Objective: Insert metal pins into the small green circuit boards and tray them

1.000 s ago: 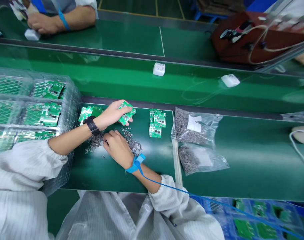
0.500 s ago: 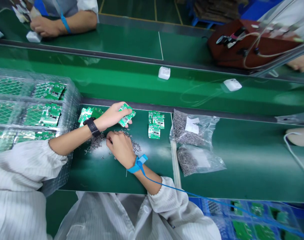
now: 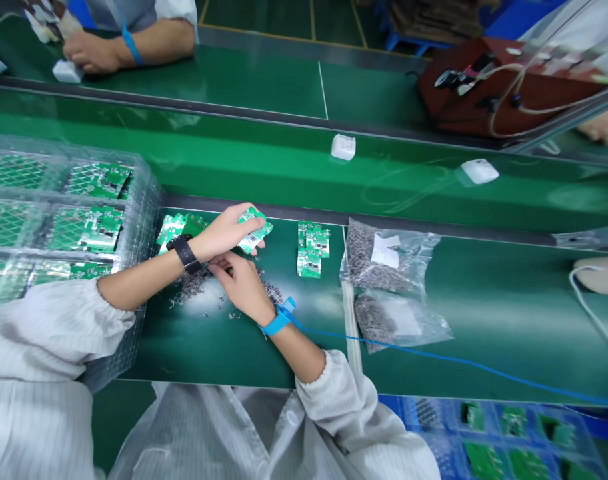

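My left hand [image 3: 230, 231], with a black watch on its wrist, grips a green circuit board [image 3: 254, 230] between thumb and fingers above the bench. Just below it my right hand [image 3: 245, 288], wearing a blue wrist strap [image 3: 279, 319], has thumb and fingertips drawn together; whatever they hold is too small to make out. Small metal parts [image 3: 191, 283] lie in a loose heap under and beside the hands. More circuit boards [image 3: 177, 229] sit behind my left wrist. Another small group of boards [image 3: 313, 248] lies flat to the right.
A clear compartment tray [image 3: 149, 180] of boards stands at left. Two plastic bags [image 3: 409, 257] of small parts lie right of the hands. White plastic pieces [image 3: 343, 147] rest on the green conveyor [image 3: 244, 167]. A co-worker's hand [image 3: 91, 53] is across the line.
My right hand has moved slightly up and left, closer beneath my left hand, and its fingertips have come together. The white pieces on the conveyor have shifted right. The blue strap's cord has swung.
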Available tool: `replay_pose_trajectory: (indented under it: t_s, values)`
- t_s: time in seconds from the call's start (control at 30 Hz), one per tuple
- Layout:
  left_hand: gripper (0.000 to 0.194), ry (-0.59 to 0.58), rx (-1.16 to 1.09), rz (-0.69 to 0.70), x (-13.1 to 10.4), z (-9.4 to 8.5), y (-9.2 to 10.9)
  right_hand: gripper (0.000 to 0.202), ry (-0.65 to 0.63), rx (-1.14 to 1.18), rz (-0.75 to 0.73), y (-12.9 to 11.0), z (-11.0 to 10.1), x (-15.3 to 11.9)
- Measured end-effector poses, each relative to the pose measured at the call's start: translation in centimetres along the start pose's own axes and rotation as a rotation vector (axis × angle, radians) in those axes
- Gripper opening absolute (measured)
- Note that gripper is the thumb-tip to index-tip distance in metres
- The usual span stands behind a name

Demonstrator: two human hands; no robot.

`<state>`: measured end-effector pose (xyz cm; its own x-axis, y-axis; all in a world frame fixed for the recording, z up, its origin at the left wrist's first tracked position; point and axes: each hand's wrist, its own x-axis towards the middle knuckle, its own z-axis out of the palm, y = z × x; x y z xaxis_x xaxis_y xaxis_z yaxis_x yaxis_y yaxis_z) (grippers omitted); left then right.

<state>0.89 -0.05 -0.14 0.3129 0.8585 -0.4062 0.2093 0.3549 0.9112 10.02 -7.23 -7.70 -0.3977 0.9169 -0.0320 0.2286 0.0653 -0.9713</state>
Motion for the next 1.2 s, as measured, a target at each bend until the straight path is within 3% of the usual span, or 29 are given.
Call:
replay_pose_trajectory:
  t_s: [0.13, 0.27, 0.37, 0.57, 0.73, 0.87, 1.2]
  values:
    - [0.013, 0.022, -0.004, 0.041, 0.1, -0.6, 0.2, 0.007, 0.013, 0.347, 0.063, 0.6, 0.2, 0.4]
    - [0.011, 0.083, 0.066, 0.126, 0.6, -2.2, 0.1, 0.01, 0.019, 0.365, 0.094, 1.1, 0.1, 0.5]
    - [0.019, 0.102, 0.274, 0.171, 0.4, -3.6, 0.5, 0.011, 0.024, 0.374, 0.093, 1.4, -0.1, 0.5]
    - [0.043, 0.187, 0.757, 0.154, -3.4, -5.8, 1.9, 0.014, 0.054, 0.459, 0.111, 1.4, -0.4, 0.5]
    - [0.049, 0.209, 0.98, 0.082, -6.5, -6.6, 0.2, 0.013, 0.079, 0.442, 0.072, 1.3, -0.3, 0.5]
    - [0.045, 0.203, 1.02, 0.042, -7.1, -6.8, -1.3, 0.016, 0.083, 0.403, 0.042, 1.5, -0.2, 0.6]
    - [0.047, 0.126, 0.949, 0.082, -6.3, -7.1, -2.2, 0.012, 0.053, 0.346, -0.027, 1.0, -0.3, 0.4]
